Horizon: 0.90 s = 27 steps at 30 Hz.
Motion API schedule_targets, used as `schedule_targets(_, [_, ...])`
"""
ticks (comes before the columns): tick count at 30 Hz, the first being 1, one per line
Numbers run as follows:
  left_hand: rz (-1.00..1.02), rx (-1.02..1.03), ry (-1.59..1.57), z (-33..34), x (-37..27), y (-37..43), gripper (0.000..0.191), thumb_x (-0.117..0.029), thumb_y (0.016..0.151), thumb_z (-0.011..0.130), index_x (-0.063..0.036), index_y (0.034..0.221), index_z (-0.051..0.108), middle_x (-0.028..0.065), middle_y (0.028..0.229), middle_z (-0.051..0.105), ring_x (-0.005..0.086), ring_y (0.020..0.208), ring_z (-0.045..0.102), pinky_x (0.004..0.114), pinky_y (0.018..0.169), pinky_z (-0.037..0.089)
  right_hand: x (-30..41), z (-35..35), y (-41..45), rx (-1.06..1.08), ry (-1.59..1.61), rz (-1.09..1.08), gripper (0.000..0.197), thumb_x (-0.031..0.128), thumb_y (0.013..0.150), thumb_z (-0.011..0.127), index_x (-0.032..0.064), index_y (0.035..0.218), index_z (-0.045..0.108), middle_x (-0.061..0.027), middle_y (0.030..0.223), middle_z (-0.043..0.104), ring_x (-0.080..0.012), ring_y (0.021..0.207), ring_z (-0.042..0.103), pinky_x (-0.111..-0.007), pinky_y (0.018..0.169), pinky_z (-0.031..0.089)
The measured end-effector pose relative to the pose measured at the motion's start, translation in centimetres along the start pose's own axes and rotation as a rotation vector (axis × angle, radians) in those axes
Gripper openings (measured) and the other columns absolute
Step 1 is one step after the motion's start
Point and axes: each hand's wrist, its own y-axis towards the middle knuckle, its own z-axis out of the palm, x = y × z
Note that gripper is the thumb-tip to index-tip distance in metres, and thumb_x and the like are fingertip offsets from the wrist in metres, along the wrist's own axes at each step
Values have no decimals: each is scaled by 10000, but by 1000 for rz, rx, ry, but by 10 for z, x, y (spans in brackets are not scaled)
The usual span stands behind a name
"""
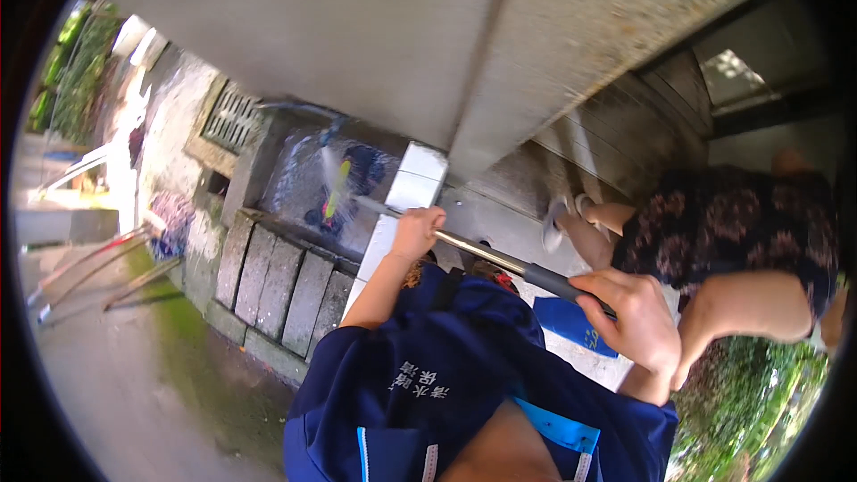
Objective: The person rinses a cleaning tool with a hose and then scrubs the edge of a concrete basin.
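My left hand (416, 231) is closed around the upper-middle part of a metal mop pole (479, 248). My right hand (633, 314) grips the grey sleeve near the pole's end. The pole slants down over a white-tiled ledge (415, 177) into a sunken concrete basin (284, 177). At its far end lies a flat mop head (338, 189), with a yellow-green strip, some pink and dark, wet pads. A blue tap or hose end (328, 136) above it sends a spray of water (333, 171) onto the head. Fine details there are blurred by the splash.
Concrete slabs (274, 274) border the basin, with a grate (231, 115) behind. A wall (321, 33) rises close ahead. Mop handles (94, 254) lean at left. Another person in a dark floral garment (730, 234) is at right, near a blue mat (576, 327).
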Motion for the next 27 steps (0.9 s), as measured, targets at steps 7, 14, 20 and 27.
schedule_targets(7, [28,276,-37,-12,2,6,83,-60,661,539,-99,720,495,126,580,534,354,564,522,434,552,408,15,9,8,360,-91,221,482,135,703,636,31,1146,478,-205,765,589,-369,672,570,-406,625,458])
schedule_targets(14, [95,202,112,12,21,-2,105,-95,674,562,-87,755,495,117,525,521,309,515,529,379,563,406,1,31,6,150,-157,183,411,25,676,621,58,1082,561,-181,705,575,-343,628,571,-395,565,450])
schedule_targets(20, [-9,384,233,17,72,-30,73,-115,679,539,-109,752,542,95,635,590,262,652,589,372,669,420,-52,117,-7,180,-296,7,461,97,677,661,115,1124,547,-98,646,537,-275,554,548,-365,537,450])
schedule_targets(27, [-78,692,437,-5,139,-32,108,-150,712,512,-126,713,617,92,748,625,246,766,603,375,732,431,-84,205,7,34,-294,-202,398,106,711,597,154,1107,584,-58,596,458,-220,462,464,-316,486,390])
